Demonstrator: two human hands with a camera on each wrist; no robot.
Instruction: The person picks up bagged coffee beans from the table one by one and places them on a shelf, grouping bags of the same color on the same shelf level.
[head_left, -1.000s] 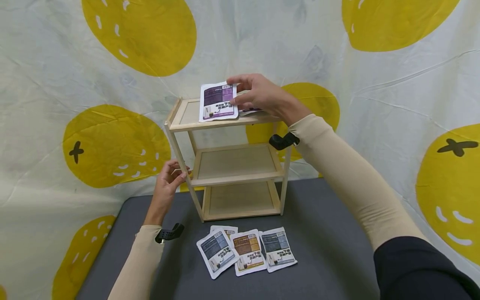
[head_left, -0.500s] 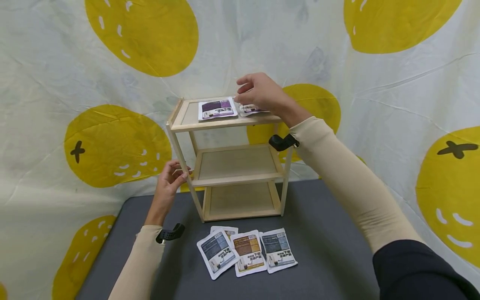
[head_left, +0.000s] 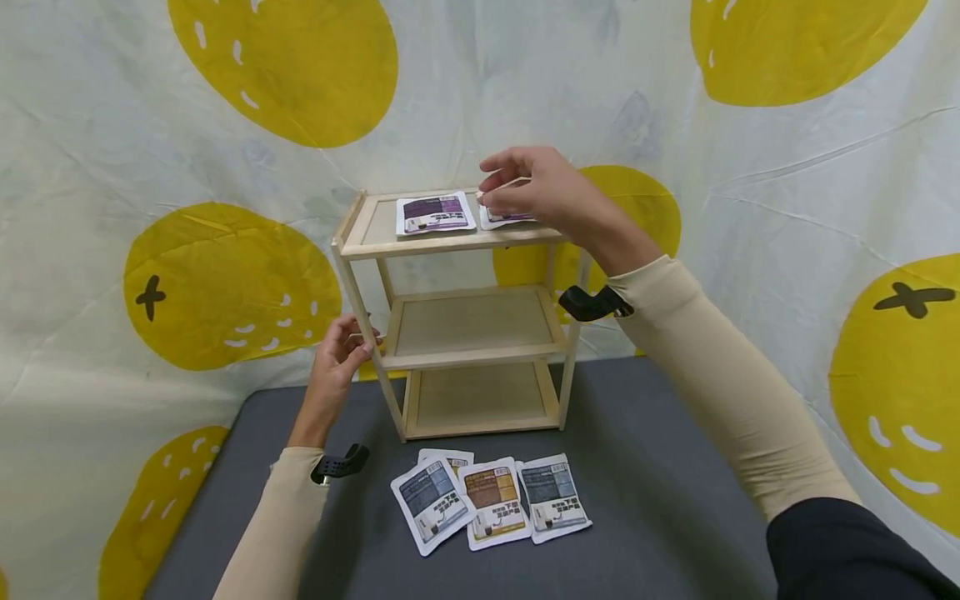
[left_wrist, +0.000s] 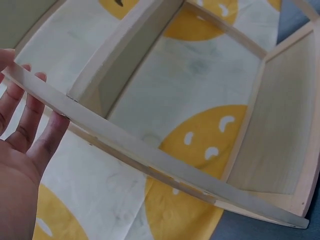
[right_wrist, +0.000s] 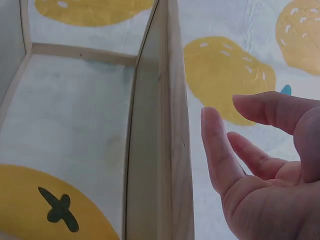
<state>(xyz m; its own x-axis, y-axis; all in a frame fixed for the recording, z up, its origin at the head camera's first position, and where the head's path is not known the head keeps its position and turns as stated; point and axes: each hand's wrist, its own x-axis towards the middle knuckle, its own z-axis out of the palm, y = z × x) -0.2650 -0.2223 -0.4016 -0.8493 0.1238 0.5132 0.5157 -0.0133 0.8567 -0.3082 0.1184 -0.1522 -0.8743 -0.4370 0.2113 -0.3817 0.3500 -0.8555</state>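
A three-tier wooden shelf (head_left: 472,360) stands on the grey table. My left hand (head_left: 335,358) grips its left front post, thumb in front and fingers behind; the left wrist view shows the fingers (left_wrist: 50,131) against the post (left_wrist: 135,142). On the top tier lies a white-and-purple packet (head_left: 435,214), flat at the left. A second purple packet (head_left: 504,218) beside it is partly hidden behind my right hand (head_left: 543,187). That hand hovers over the top tier, thumb and fingers apart, with nothing between them; the right wrist view shows the fingers (right_wrist: 220,155) loosely spread.
On the grey table (head_left: 660,467), before the shelf, lie several packets: a blue one (head_left: 433,505) at left over a partly covered yellow one (head_left: 459,459), an orange one (head_left: 495,504), and another blue one (head_left: 553,498). A cloth with yellow fruit prints (head_left: 480,83) hangs behind.
The right hand has let go of the left purple packet, which tipped down flat onto the top tier. It has then drawn away to the right. The left hand stays on the post.
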